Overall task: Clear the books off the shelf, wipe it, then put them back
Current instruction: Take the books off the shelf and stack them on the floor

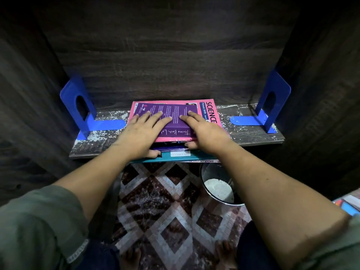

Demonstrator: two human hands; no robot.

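My left hand and right hand clamp the book stack, mid-frame; I should lift slowly, keeping it flat.

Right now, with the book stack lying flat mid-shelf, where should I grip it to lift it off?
Grip the stack at its two short sides, coming from the front. It lies flat and overhangs the shelf's front edge, so thumbs can probably hook beneath, as the left hand and right hand already bracket it.
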